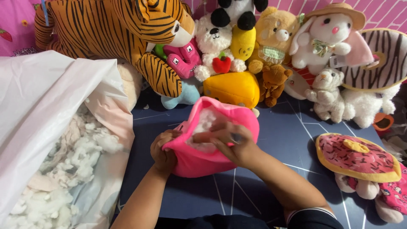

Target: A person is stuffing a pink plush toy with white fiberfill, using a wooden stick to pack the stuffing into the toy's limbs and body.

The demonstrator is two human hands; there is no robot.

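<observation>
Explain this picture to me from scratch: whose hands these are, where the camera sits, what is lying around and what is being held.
There is one picture, from a camera worn on a person's head, looking down at their own bare hands. The left hand pinches the open edge of a pink plush shell, and the right hand has its fingers at the opening, where white stuffing shows. To the left lies an open white plastic bag full of loose white stuffing. On the dark blue mat stand finished soft toys: a tiger, a white bear, a rabbit in a hat and a doughnut-shaped plush.
</observation>
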